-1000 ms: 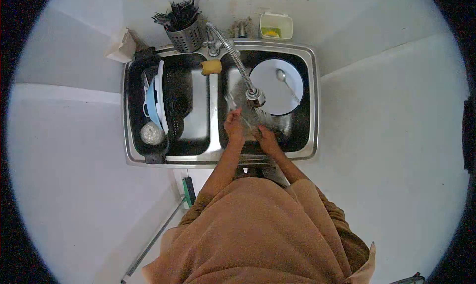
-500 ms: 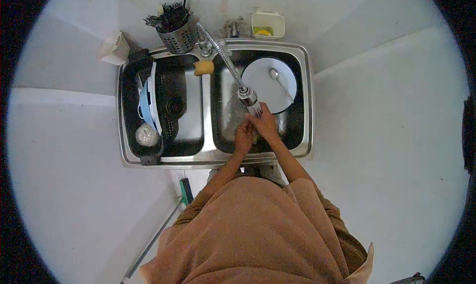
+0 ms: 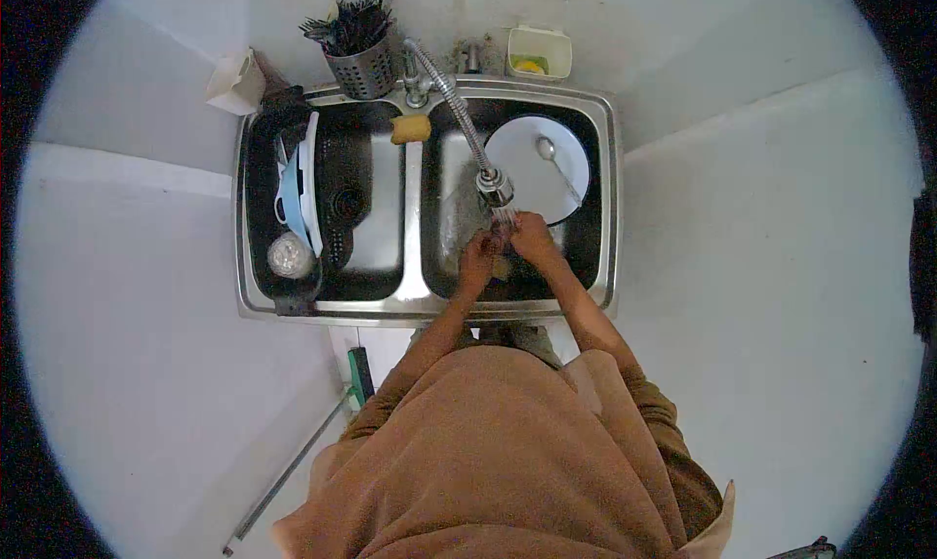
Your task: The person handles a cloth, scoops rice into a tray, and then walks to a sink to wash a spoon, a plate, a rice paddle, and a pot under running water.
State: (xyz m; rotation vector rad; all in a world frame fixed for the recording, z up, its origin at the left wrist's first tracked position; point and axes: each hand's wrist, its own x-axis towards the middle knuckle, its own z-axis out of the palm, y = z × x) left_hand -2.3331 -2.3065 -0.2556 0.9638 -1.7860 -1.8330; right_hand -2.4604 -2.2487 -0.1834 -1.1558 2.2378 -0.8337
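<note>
Under the faucet head [image 3: 495, 187], water runs down over both my hands in the right sink basin [image 3: 444, 183]. My left hand [image 3: 477, 258] is curled, its fingers turned inward toward the stream. Close beside it, my right hand [image 3: 533, 235] is also closed, fingers bent into the water. What they hold between them, if anything, is blurred by the water. Just beyond my right hand, a white plate [image 3: 517, 168] lies in the basin with a metal spoon [image 3: 547, 149] on it. Something yellowish-brown [image 3: 501, 268] shows on the basin floor below my hands.
A yellow sponge [image 3: 411, 129] rests on the divider. The left basin holds a dark rack with upright plates [image 3: 309, 183], a blue dish [image 3: 289, 200] and a clear glass [image 3: 290, 255]. Behind stand a cutlery holder [image 3: 363, 74] and a white container [image 3: 540, 51].
My right hand has drawn slightly down and right, away from the faucet head. My left hand stays close by in the stream. The view has shifted a little.
</note>
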